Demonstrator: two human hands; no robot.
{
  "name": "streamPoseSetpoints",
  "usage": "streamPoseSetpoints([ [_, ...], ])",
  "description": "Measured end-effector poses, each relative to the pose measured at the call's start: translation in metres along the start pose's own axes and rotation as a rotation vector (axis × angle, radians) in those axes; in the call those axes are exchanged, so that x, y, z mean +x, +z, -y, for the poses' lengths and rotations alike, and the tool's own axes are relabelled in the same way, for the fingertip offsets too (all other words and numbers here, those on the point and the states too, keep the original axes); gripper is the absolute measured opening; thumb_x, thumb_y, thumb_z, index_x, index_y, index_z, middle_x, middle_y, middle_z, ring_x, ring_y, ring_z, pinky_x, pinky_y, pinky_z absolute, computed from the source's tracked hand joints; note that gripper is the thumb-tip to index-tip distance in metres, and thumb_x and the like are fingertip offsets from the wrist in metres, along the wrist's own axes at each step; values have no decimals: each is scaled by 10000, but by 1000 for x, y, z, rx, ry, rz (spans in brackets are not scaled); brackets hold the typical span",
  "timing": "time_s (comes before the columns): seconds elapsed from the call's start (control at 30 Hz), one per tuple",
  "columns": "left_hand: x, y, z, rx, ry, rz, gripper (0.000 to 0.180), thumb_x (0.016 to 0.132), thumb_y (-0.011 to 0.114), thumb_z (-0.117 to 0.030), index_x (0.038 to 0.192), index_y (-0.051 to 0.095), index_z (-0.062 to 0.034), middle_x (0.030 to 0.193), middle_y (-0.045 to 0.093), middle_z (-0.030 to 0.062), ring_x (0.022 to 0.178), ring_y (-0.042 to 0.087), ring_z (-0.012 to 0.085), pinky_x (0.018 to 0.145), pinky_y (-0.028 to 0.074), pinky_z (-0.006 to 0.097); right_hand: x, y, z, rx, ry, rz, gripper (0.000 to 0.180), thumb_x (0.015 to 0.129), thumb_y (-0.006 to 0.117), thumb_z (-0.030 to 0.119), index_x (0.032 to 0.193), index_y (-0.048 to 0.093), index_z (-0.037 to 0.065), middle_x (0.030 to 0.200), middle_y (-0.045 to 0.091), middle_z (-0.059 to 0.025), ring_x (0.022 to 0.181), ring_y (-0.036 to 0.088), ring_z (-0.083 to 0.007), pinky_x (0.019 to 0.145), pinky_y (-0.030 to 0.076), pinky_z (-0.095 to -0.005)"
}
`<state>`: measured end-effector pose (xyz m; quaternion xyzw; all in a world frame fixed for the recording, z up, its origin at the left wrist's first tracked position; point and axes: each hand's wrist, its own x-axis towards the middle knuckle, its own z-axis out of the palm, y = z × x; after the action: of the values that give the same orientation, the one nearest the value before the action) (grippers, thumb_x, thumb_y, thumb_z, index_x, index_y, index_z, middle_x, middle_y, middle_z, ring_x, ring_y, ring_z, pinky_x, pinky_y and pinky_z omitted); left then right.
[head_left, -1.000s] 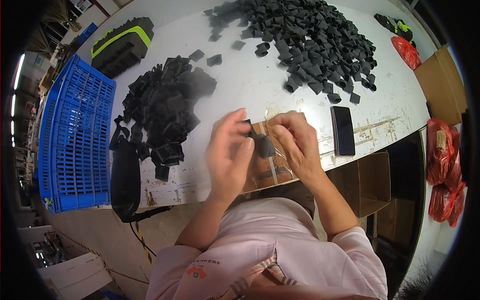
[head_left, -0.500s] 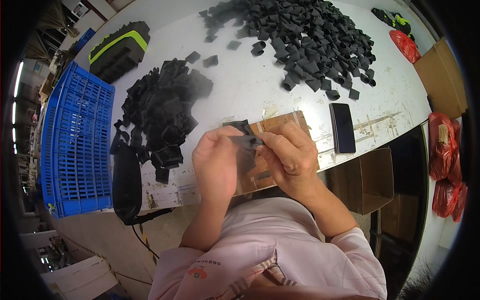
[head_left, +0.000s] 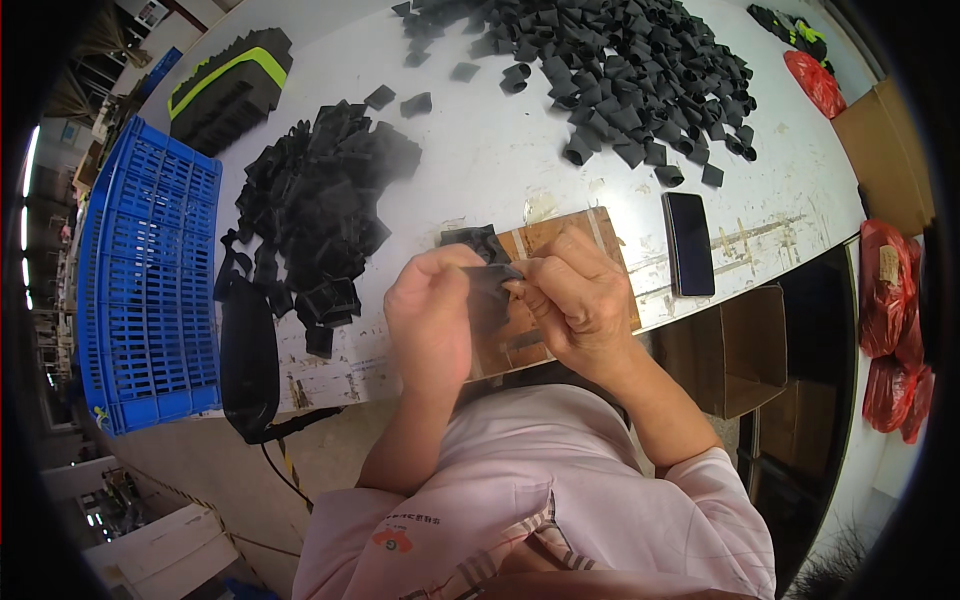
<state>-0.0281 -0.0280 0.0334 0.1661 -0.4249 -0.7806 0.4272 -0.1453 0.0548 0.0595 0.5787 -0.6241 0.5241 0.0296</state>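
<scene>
A small black fabric piece [head_left: 488, 283] is held up between my two hands in front of my body. My left hand [head_left: 428, 315] pinches its left end; the fingertips are partly hidden behind it. The fingers of my right hand [head_left: 582, 300] are closed on its right end, thumb and forefinger together. Under my hands lies a brown wooden board [head_left: 585, 222]. Another black piece [head_left: 468, 238] lies by the board's far left corner. Left of my hands is a heap of flat black pieces [head_left: 310, 205]. A larger heap of short black fabric loops [head_left: 640, 85] spreads across the far side.
A phone [head_left: 688, 245] lies right of the board. On the left stands a blue plastic crate [head_left: 150, 290], beside a black strap-like item [head_left: 250, 350]. A black stack with a yellow-green band [head_left: 230, 95] sits far left. Cardboard boxes [head_left: 750, 350] and red bags [head_left: 885, 290] are at the right.
Both hands remain on the black piece, with only small finger shifts. The whole view has shifted slightly; the heaps look otherwise the same.
</scene>
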Motion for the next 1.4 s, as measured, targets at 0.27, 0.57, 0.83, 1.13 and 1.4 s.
streamPoseSetpoints([
  [0.27,37,-34,23,1146,182,336,209,756,509,18,957,564,23,985,567,146,906,550,262,803,421,301,24,-33,-32,693,692,-176,318,871,507,298,866,607,-3,691,585,-27,583,453,-37,504,365,-188],
  [0.57,49,-51,62,1732,87,357,207,672,614,-14,870,570,30,887,553,172,873,514,317,770,420,381,-59,-7,-26,682,940,71,265,863,532,249,777,592,5,608,535,-2,529,446,-52,470,356,-191],
  [0.83,59,-73,74,1589,116,269,122,677,613,-19,790,581,14,762,570,135,781,525,289,710,428,362,-67,4,-23,568,917,246,261,848,534,216,741,599,-14,577,547,-33,531,470,-84,475,368,-240],
  [1.13,60,-65,49,1410,193,232,77,720,608,-74,754,586,-9,800,572,131,791,514,289,717,411,355,-69,4,-17,432,860,289,240,838,537,194,765,603,-25,559,545,-72,494,473,-117,463,374,-270],
  [1.4,53,-63,72,1663,83,223,113,646,658,-80,718,597,-17,844,549,146,852,487,304,759,408,358,-72,6,-13,308,788,328,223,828,552,171,759,605,-34,542,509,-108,491,469,-152,472,374,-304],
])
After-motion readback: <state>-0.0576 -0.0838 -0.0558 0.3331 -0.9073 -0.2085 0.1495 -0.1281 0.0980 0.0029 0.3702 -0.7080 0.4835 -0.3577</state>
